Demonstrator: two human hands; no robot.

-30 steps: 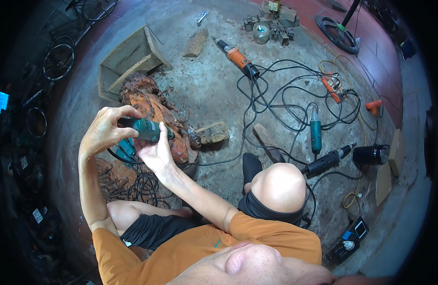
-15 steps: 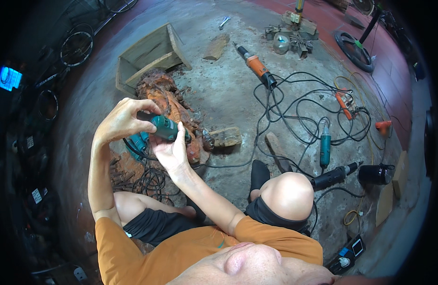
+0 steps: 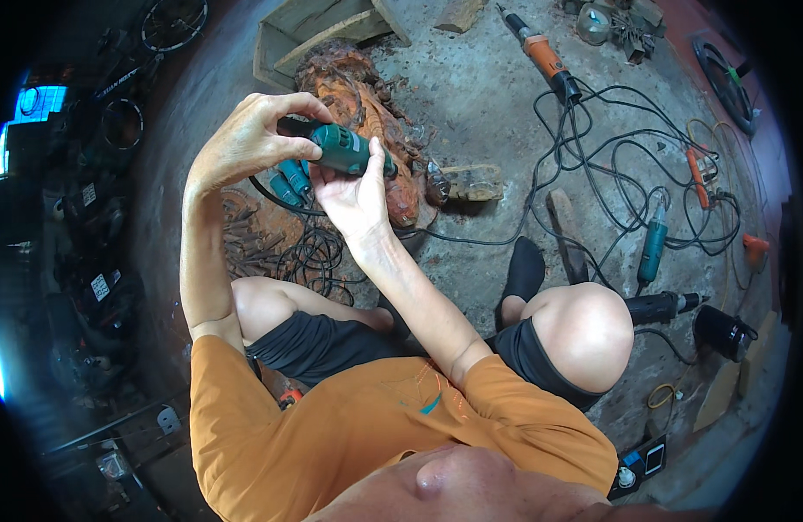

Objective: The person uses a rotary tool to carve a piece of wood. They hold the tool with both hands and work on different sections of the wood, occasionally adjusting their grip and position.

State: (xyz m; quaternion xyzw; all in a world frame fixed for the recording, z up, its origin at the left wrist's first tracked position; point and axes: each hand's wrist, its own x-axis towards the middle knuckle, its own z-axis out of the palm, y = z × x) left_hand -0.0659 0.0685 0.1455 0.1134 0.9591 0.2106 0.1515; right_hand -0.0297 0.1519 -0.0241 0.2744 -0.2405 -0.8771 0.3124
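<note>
A dark green corded power tool with a short barrel-shaped body (image 3: 339,150) is raised in front of me, over the near side of a reddish-brown wood carving (image 3: 358,100). My left hand (image 3: 249,135) pinches its black rear end between thumb and fingers. From below, my right hand (image 3: 354,200) cradles the green body, its thumb along the far end. The tool's tip is hidden behind that thumb. Just under the hands, other teal tools (image 3: 290,181) lie on the floor, partly covered by my wrists.
Beyond the carving stands a wooden trough (image 3: 327,35); a wood block (image 3: 475,183) lies beside it. Chisels (image 3: 245,239) are heaped left. Tangled black cables run right to an orange grinder (image 3: 549,61), a teal grinder (image 3: 652,252) and a black one (image 3: 658,306), near a black mug (image 3: 723,332).
The whole view has shifted, so the floor, tools and hands appear farther right and higher. Both hands keep nearly the same hold on the green tool.
</note>
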